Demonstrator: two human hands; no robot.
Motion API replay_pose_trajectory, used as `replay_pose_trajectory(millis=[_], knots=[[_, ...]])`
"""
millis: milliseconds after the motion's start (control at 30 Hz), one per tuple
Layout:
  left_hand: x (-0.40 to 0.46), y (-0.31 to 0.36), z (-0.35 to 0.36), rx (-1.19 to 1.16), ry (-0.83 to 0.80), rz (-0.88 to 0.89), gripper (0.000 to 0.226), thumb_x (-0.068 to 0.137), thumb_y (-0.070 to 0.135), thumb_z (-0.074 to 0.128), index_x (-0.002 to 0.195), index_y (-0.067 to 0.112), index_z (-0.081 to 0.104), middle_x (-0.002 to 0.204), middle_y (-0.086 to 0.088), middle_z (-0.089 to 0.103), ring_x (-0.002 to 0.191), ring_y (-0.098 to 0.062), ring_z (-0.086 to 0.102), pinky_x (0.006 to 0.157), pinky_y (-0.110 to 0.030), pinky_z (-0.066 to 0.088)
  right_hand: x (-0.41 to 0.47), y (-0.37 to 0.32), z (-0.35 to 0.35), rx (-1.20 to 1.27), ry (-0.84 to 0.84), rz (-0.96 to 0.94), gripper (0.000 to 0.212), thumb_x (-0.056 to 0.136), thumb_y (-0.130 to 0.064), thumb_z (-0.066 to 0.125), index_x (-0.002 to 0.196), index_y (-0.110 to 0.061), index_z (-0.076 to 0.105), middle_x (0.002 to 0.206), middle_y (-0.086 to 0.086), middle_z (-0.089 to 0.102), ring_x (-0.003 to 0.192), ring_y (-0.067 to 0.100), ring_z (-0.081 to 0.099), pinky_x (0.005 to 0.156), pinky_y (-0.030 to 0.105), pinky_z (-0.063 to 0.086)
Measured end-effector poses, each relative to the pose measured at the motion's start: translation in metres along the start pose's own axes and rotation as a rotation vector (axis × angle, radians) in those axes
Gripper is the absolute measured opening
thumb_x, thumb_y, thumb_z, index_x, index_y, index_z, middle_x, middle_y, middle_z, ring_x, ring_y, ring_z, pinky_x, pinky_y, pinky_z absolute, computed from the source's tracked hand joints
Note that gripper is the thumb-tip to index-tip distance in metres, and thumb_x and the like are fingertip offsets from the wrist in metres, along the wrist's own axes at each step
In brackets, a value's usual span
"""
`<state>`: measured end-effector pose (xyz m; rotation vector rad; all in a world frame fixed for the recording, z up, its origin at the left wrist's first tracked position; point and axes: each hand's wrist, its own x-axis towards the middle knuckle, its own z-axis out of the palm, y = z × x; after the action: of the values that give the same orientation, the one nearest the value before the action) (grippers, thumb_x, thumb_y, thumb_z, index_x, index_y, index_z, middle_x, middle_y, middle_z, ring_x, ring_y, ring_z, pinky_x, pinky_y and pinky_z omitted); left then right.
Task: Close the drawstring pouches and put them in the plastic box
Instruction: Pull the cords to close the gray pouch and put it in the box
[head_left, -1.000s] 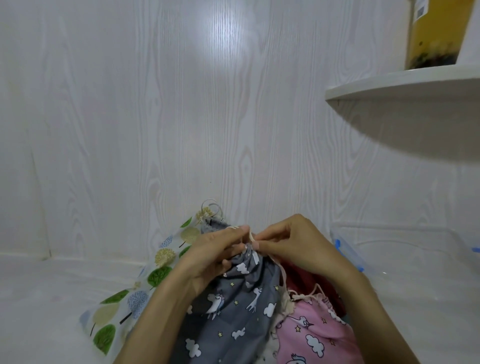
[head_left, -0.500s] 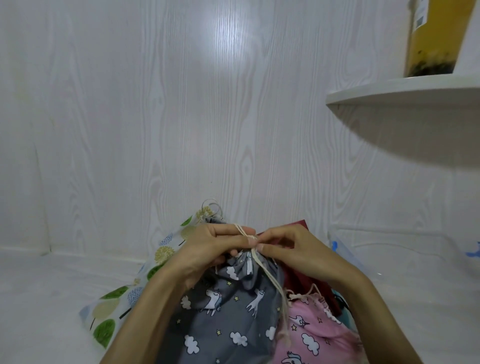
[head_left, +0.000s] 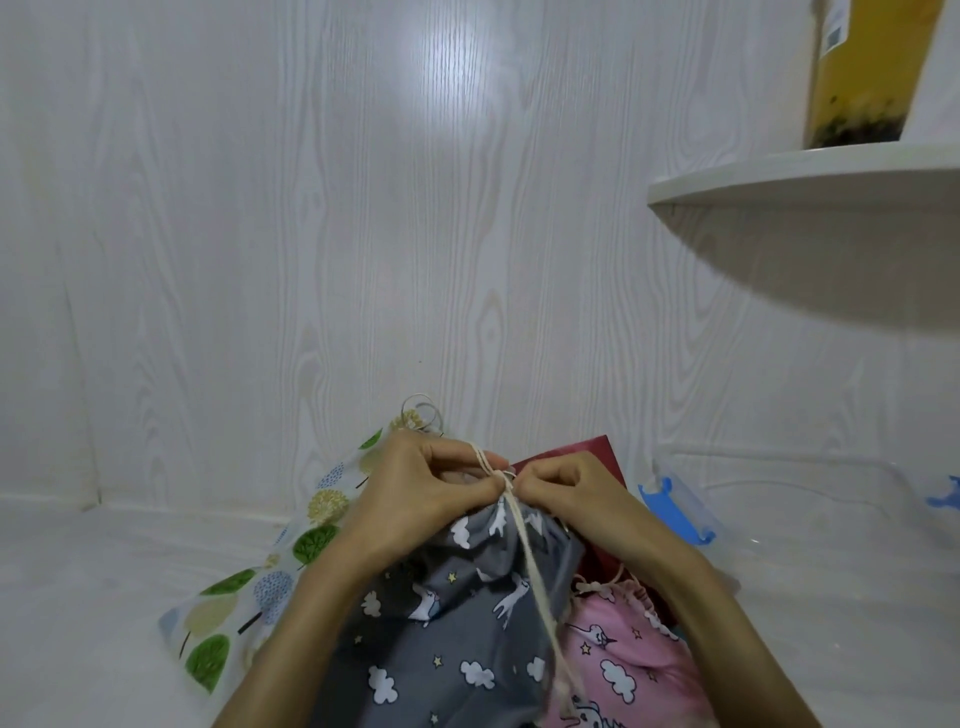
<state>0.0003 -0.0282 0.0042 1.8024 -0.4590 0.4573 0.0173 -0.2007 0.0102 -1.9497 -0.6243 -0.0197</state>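
Observation:
A grey drawstring pouch (head_left: 457, 623) with white clouds and unicorns stands bunched at its neck in front of me. My left hand (head_left: 421, 493) and my right hand (head_left: 566, 486) meet at the neck, both pinching the cream drawstring (head_left: 530, 561), whose loose ends hang down the front of the pouch. A pink unicorn pouch (head_left: 618, 665) lies at the right, a tree-print pouch (head_left: 270, 587) at the left, and a dark red pouch (head_left: 582, 452) behind my right hand. The clear plastic box (head_left: 810, 499) with blue clips sits at the right.
A white wood-grain wall rises close behind the pouches. A curved white shelf (head_left: 800, 176) juts out at upper right, carrying a yellow container (head_left: 867, 73). The pouches and box sit on a white wood-grain surface (head_left: 104, 597).
The grey pouch's neck has been drawn tighter. The cream drawstring, hidden a second ago, now hangs long down the pouch's front, and both hands have risen slightly, exposing the red pouch behind.

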Motion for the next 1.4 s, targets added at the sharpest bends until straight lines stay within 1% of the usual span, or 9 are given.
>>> replay_pose_trajectory(millis=[200,500,600,733,833,900,1133,1300,1400], knots=[[0.002,-0.016,0.006,0.172,0.221,0.171,0.005,0.077,0.026,0.076,0.081,0.023,0.078,0.076,0.014,0.074,0.07,-0.002,0.069,0.069,-0.028,0.057,0.003,0.008,-0.009,0.058,0.06,0.075,0.021,0.09,-0.027,0.06,0.078,-0.023,0.077,0.073,0.0,0.069,0.069,0.014,0.058,0.064,0.023,0.045],[0.002,-0.023,0.01,0.118,0.144,0.175,0.007,0.072,0.024,0.079,0.079,0.025,0.078,0.061,-0.003,0.07,0.043,-0.011,0.055,0.044,-0.022,0.041,0.005,0.014,-0.011,0.24,0.019,0.165,0.023,0.083,-0.016,0.069,0.104,-0.01,0.073,0.099,0.006,0.074,0.098,0.019,0.069,0.093,0.03,0.051],[0.002,-0.021,0.011,0.033,0.065,0.113,0.008,0.075,0.018,0.077,0.083,0.017,0.079,0.065,-0.001,0.073,0.046,-0.006,0.057,0.049,-0.02,0.044,0.002,0.008,-0.01,0.031,0.166,0.085,0.012,0.079,-0.02,0.073,0.09,-0.017,0.078,0.082,-0.002,0.076,0.084,0.009,0.071,0.08,0.023,0.052],[0.003,-0.017,0.015,-0.104,-0.002,0.028,0.009,0.081,0.015,0.072,0.085,0.008,0.076,0.078,-0.012,0.074,0.057,-0.016,0.064,0.063,-0.055,0.052,-0.001,-0.006,0.001,-0.619,0.501,-0.088,0.011,0.072,-0.036,0.067,0.067,-0.027,0.068,0.063,-0.01,0.062,0.061,0.003,0.057,0.056,0.019,0.04],[0.004,-0.017,0.016,-0.087,-0.043,0.017,0.012,0.084,0.014,0.069,0.085,0.002,0.07,0.082,-0.009,0.075,0.055,-0.016,0.064,0.064,-0.043,0.054,0.002,0.001,0.005,-0.699,0.519,-0.08,0.012,0.073,-0.038,0.065,0.069,-0.026,0.063,0.073,-0.01,0.058,0.067,0.003,0.054,0.055,0.019,0.034],[0.005,-0.021,0.014,-0.075,-0.057,-0.009,0.014,0.086,0.014,0.066,0.086,0.0,0.066,0.078,-0.007,0.074,0.054,-0.015,0.065,0.06,-0.03,0.053,0.005,0.005,0.0,-0.606,0.488,-0.001,0.01,0.077,-0.032,0.065,0.07,-0.025,0.066,0.067,-0.012,0.059,0.064,0.002,0.055,0.056,0.02,0.037],[0.008,-0.027,0.01,-0.138,-0.106,-0.027,0.008,0.088,0.01,0.062,0.085,0.003,0.063,0.066,-0.003,0.071,0.052,-0.014,0.064,0.057,-0.021,0.051,0.005,0.01,-0.019,0.828,-0.042,0.197,0.013,0.066,-0.018,0.054,0.054,-0.014,0.05,0.067,0.005,0.054,0.066,0.018,0.045,0.069,0.031,0.035],[0.012,-0.032,-0.001,-0.166,-0.046,-0.034,0.01,0.09,0.001,0.057,0.082,0.004,0.063,0.062,-0.001,0.069,0.05,-0.011,0.064,0.055,-0.017,0.05,-0.002,0.008,-0.036,0.208,0.231,0.122,0.042,0.084,-0.035,0.06,0.046,-0.023,0.046,0.067,-0.001,0.055,0.069,0.015,0.048,0.067,0.029,0.035],[0.011,-0.029,0.006,-0.152,-0.088,-0.019,0.008,0.09,0.004,0.057,0.085,0.004,0.063,0.065,-0.001,0.069,0.051,-0.011,0.064,0.056,-0.019,0.05,-0.004,-0.003,-0.036,0.556,0.184,0.059,0.034,0.087,-0.027,0.054,0.055,-0.018,0.051,0.072,0.002,0.064,0.069,0.013,0.058,0.07,0.024,0.044]])
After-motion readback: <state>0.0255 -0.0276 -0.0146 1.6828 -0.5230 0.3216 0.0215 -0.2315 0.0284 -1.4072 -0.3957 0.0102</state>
